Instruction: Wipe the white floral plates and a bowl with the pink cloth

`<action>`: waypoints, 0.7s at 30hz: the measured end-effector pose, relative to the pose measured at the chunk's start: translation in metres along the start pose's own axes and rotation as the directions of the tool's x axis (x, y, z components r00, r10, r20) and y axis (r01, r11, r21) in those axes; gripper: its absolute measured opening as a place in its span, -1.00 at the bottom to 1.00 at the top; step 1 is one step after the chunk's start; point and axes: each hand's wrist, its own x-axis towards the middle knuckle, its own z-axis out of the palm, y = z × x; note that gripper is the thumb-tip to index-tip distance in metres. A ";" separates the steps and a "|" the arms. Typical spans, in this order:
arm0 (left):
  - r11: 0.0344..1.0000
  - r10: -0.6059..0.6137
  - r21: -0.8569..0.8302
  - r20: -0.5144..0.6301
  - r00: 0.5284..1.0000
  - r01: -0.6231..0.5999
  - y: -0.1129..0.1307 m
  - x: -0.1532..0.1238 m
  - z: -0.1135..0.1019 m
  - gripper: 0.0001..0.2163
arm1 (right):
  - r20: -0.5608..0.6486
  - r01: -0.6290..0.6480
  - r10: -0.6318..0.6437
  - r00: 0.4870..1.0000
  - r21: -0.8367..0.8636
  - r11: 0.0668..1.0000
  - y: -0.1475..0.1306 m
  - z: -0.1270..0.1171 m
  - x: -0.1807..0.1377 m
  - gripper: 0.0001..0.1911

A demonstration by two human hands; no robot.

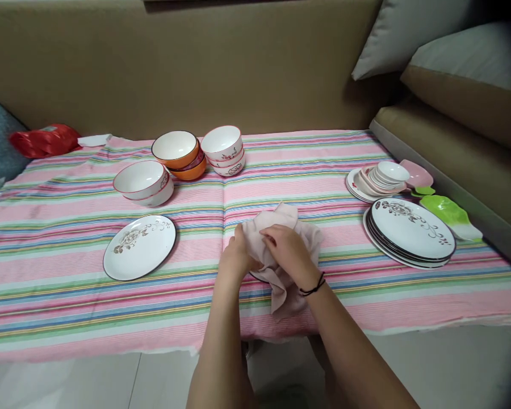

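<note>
My right hand point(288, 250), with a thin black band at the wrist, is closed on a pale pink cloth point(284, 291). The cloth is bunched over a plate point(259, 277), and only a bit of its dark rim shows. At the left side of the plate my left hand point(237, 254) is closed round its edge, the fingers partly under the cloth. To the left lies a white oval plate point(139, 247) with a brown flower print. A stack of similar plates point(413, 230) stands to the right.
Stacked bowls stand at the back: white ones point(142, 182), orange ones point(176, 149) and more white ones point(223, 147). Small dishes point(389, 173) and a green leaf-shaped dish point(445, 213) sit far right. A red package point(46, 141) lies back left on the striped cloth point(89, 307). Cushions point(468, 74) rise behind.
</note>
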 end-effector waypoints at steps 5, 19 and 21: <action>0.995 0.001 -0.102 0.010 1.000 0.000 -0.002 -0.002 -0.002 0.15 | -0.013 0.079 -0.080 0.997 -0.081 0.994 -0.005 0.010 0.001 -0.78; 0.519 -0.149 -0.850 -0.194 0.970 -0.090 0.024 -0.004 -0.011 -0.52 | -0.151 -0.185 0.159 0.976 -0.175 0.967 0.017 0.031 0.005 -0.32; 0.402 -0.085 -0.905 -0.188 0.978 -0.139 0.031 -0.006 -0.006 -0.54 | -0.137 -0.198 0.180 0.974 -0.131 0.971 0.013 0.028 0.005 -0.31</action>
